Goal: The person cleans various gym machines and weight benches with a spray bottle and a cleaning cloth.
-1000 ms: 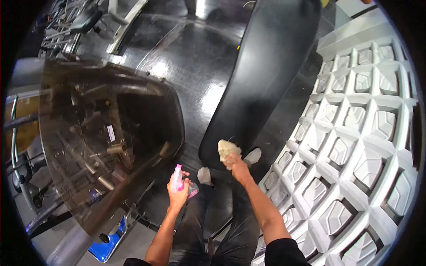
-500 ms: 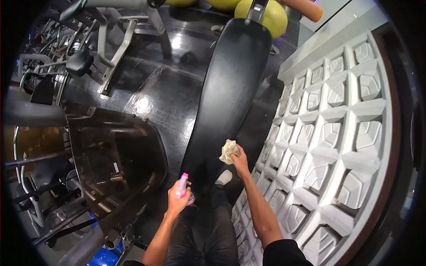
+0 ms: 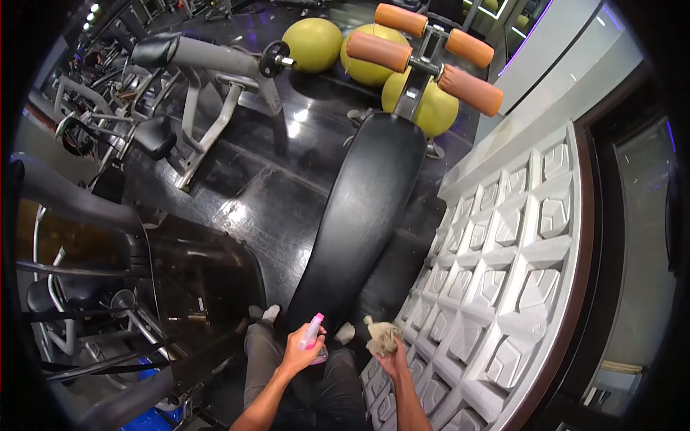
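Observation:
In my left hand (image 3: pixel 300 355) is a clear spray bottle (image 3: pixel 311 334) with a pink nozzle, held upright over my legs with the fingers wrapped round it. My right hand (image 3: pixel 392 359) grips a crumpled, cream-coloured cloth (image 3: pixel 382 336), which hangs over the fingers beside the white wall. Between and beyond both hands stretches a long black padded bench (image 3: pixel 370 194), its near end close to my feet. Neither the bottle nor the cloth touches the pad. At the bench's far end are orange foam rollers (image 3: pixel 471 90) on a metal post.
Several yellow exercise balls (image 3: pixel 313 45) lie behind the bench. A white wall with raised blocks (image 3: pixel 496 269) runs along the right. On the left stand a dark machine shroud (image 3: pixel 205 287) and a grey weight machine (image 3: pixel 215 61) with a black seat.
The view has tilted up, bringing the rollers and more of the balls into sight. My right hand with the cloth has drawn back from beside the bench toward my body. The bottle stays in my left hand.

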### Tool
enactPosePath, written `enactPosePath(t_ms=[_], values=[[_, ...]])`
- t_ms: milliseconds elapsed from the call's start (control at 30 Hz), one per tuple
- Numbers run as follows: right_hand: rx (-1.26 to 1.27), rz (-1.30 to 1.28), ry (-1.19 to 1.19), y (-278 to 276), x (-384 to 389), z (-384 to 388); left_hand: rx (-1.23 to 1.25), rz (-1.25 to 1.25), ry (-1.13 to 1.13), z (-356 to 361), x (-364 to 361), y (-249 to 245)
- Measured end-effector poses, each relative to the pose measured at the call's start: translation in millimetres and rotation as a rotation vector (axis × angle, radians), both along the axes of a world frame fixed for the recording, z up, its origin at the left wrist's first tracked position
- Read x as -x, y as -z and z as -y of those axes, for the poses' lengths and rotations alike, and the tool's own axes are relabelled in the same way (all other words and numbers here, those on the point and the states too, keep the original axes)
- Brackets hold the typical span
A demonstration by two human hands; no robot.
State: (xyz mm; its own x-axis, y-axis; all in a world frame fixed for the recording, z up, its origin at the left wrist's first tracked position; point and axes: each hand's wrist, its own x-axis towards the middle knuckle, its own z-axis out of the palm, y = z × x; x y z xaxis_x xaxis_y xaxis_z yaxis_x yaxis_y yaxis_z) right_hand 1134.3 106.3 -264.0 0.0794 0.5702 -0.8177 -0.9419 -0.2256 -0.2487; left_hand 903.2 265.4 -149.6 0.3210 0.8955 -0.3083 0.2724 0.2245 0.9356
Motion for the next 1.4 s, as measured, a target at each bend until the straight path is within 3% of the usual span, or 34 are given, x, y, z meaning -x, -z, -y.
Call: enactPosePath(t_ms=[367, 500, 567, 633, 700, 867, 967, 1033, 1133, 1300, 1367, 1400], values=[[-0.111, -0.007, 0.194, -9, -27, -103, 0.103, 0.194, -0.011, -143, -51, 7], [-0.221, 0.055, 0.124, -47, -29, -190, 0.165, 0.219, 0.005, -236, -70, 5], [-0.142, 0.266, -0.018, -65, -25, -234, 0.187, 0.251, 0.034, -287, -79, 0], [-0.129, 0.253, 0.019, -73, -16, -275, 0.212, 0.285, 0.055, -335, -86, -4], [-0.007, 0.436, 0.054, -85, -8, -319, 0.237, 0.318, 0.068, -377, -91, -18], [-0.112, 0.605, 0.155, -112, -7, -397, 0.072, 0.225, 0.187, -461, -92, -59], [-0.181, 0.454, 0.361, -144, -12, -445, 0.042, 0.251, 0.15, -489, -92, -81], [-0.177, 0.412, 0.374, -156, -21, -461, 0.056, 0.274, 0.132, -505, -96, -95], [-0.225, 0.568, 0.455, -171, -32, -478, 0.012, 0.245, 0.17, -522, -103, -110], [-0.129, 0.849, 0.402, -148, -53, -470, 0.025, 0.284, 0.177, -540, -118, -120], [0.038, 1.518, 0.239, -185, -59, -487, 0.043, 0.32, 0.203, -549, -123, -121], [0.058, 1.619, 0.201, -200, -63, -493, 0.009, 0.304, 0.235, -554, -127, -129]])
